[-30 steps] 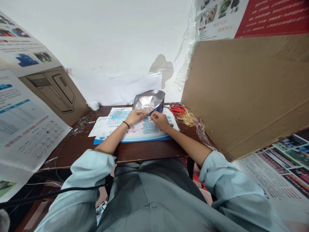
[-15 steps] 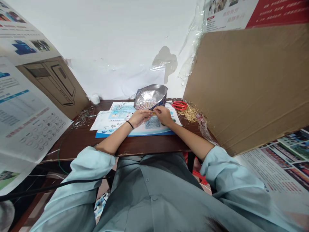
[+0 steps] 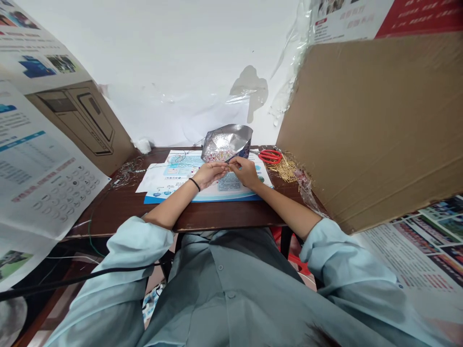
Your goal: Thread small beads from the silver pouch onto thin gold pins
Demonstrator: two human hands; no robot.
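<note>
at lower centre of the frame, the left hand [image 3: 209,175], with a black wristband [image 3: 194,183], and the right hand [image 3: 246,172] meet over a printed leaflet [image 3: 231,189]. their fingers [image 3: 227,166] are pinched nearly closed on something too small to tell, just below a crumpled silver foil pouch [image 3: 226,147]. red-handled scissors [image 3: 270,156] and loose golden straw [image 3: 285,169] lie to the right on a dark wooden table [image 3: 231,215].

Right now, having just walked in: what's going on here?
A person's left hand and right hand meet over a printed leaflet on a dark wooden table, pinching something too small to make out. A silver foil pouch stands just behind, with what look like beads inside. Red-handled scissors and a heap of golden strands lie to the right.
</note>
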